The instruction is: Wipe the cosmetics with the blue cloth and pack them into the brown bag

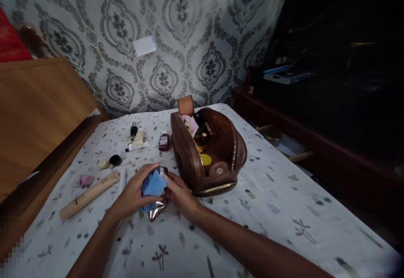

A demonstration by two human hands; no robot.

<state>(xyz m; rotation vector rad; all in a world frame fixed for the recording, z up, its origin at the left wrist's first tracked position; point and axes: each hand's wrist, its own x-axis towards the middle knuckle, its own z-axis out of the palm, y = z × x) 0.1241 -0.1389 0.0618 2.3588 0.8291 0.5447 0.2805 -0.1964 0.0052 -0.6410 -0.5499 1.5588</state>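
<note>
Just in front of the open brown toiletry bag, both hands are close together over the bed-like white surface. My left hand is closed around a crumpled blue cloth. From the right, my right hand closes on a shiny rose-gold item, against which the cloth is pressed. A dark, glossy end shows above the cloth; the fingers and cloth hide the middle. Inside the bag are a pink packet, a yellow round piece and small gold-capped items.
Left of my hands lie a long beige tube, a pink item, a black round lid and small tubes. A dark red bottle stands by the bag. A wooden panel borders the left; dark furniture, the right.
</note>
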